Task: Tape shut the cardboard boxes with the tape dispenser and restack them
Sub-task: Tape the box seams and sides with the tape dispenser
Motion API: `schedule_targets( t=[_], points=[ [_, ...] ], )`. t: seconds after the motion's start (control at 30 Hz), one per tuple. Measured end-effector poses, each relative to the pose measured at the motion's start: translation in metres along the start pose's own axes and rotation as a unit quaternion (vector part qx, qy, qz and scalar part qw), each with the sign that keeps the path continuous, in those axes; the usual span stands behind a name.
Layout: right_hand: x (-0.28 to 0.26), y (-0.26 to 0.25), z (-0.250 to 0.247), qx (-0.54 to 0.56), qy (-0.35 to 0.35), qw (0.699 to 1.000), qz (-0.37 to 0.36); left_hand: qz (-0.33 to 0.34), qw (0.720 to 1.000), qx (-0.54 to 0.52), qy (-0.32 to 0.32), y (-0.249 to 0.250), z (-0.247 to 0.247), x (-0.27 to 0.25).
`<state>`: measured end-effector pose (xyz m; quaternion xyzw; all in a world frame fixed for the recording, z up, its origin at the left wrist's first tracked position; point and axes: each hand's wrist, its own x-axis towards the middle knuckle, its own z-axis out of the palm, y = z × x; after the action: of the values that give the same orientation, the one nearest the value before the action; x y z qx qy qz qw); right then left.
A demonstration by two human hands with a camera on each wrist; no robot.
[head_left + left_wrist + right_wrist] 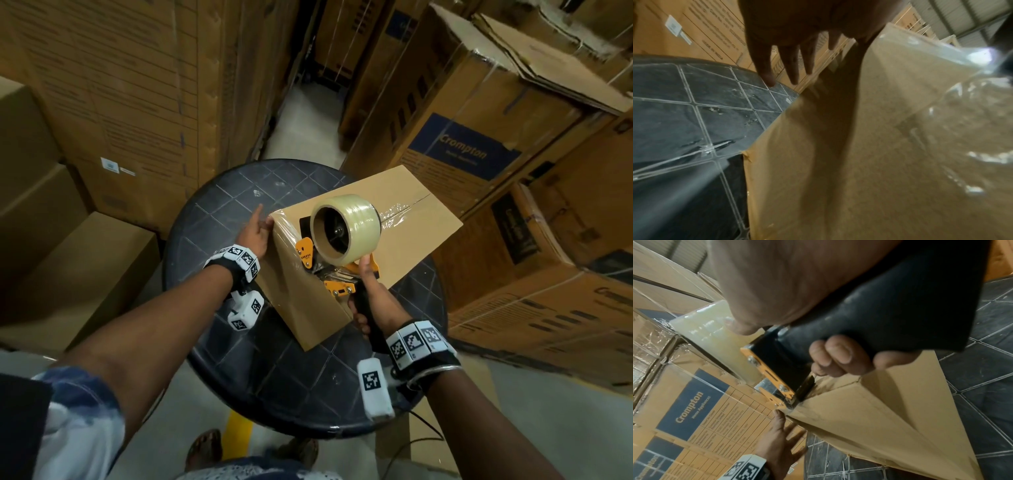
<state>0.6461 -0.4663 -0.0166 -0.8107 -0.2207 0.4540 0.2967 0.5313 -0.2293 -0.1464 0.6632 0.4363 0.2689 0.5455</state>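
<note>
A plain cardboard box (pixel 404 209) lies on a round dark table (pixel 219 212); clear tape runs along its top seam and down the near end. My right hand (pixel 371 301) grips the black handle of an orange tape dispenser (pixel 337 246) with a clear tape roll, its blade end pressed against the box's near end face (pixel 869 410). My left hand (pixel 255 233) lies flat with straight fingers (pixel 789 69) against the box's left corner (pixel 838 113), steadying it. In the right wrist view the fingers (pixel 836 356) wrap the dispenser handle (pixel 900 313).
Tall stacks of cardboard cartons stand all around: plain ones (pixel 68 240) at the left, printed Crompton cartons (pixel 466 147) at the right. A narrow aisle of pale floor (pixel 308 120) runs beyond the table. My feet and a yellow floor line (pixel 239 431) show below.
</note>
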Motion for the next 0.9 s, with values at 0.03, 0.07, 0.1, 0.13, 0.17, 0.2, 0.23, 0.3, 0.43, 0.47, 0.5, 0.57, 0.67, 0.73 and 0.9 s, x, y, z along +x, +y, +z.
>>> schedule_targets(
  t=[0.03,0.07,0.1,0.13,0.17,0.2,0.23,0.3,0.43,0.47,0.5,0.57,0.67,0.73,0.9],
  points=[
    [0.0,0.0,0.0,0.0,0.001,1.0,-0.001,0.032,0.999,0.001,0.006,-0.001,-0.003,-0.002],
    [0.0,0.0,0.001,-0.001,0.002,1.0,-0.002,0.078,0.997,0.007,0.003,-0.002,-0.007,-0.005],
    [0.0,0.001,0.001,-0.002,0.003,1.0,-0.005,0.124,0.992,0.017,-0.013,-0.002,-0.011,-0.008],
    [0.0,0.001,0.0,-0.002,0.003,1.0,-0.006,0.165,0.985,0.035,-0.037,-0.001,-0.013,-0.01],
    [0.0,0.001,0.0,-0.001,0.001,1.0,-0.006,0.194,0.977,0.064,-0.063,0.0,-0.014,-0.013],
    [0.0,0.001,0.0,0.003,-0.002,1.0,-0.005,0.21,0.969,0.099,-0.086,0.001,-0.013,-0.015],
    [-0.001,0.001,0.0,0.007,-0.004,1.0,-0.004,0.213,0.964,0.127,-0.099,0.003,-0.012,-0.017],
    [-0.001,0.0,0.0,0.011,-0.006,1.0,0.001,0.206,0.962,0.143,-0.104,0.007,-0.012,-0.02],
    [0.001,0.0,0.0,0.008,-0.003,1.0,0.006,0.185,0.967,0.144,-0.1,0.012,-0.015,-0.022],
    [0.002,0.0,-0.001,0.007,0.0,1.0,0.007,0.181,0.968,0.146,-0.096,0.013,-0.015,-0.022],
    [0.002,0.0,-0.001,0.006,0.005,1.0,0.005,0.18,0.969,0.146,-0.09,0.014,-0.014,-0.022],
    [0.001,-0.001,0.0,0.005,0.013,1.0,0.0,0.179,0.97,0.146,-0.08,0.016,-0.013,-0.024],
    [-0.005,-0.004,0.002,-0.011,0.01,1.0,0.003,0.168,0.972,0.144,-0.075,0.018,-0.013,-0.026],
    [-0.008,-0.003,0.001,-0.009,0.014,1.0,-0.001,0.159,0.974,0.143,-0.072,0.02,-0.013,-0.027],
    [-0.023,0.009,-0.016,0.007,0.014,1.0,0.015,0.161,0.97,0.161,-0.082,0.022,-0.014,-0.018]
  ],
)
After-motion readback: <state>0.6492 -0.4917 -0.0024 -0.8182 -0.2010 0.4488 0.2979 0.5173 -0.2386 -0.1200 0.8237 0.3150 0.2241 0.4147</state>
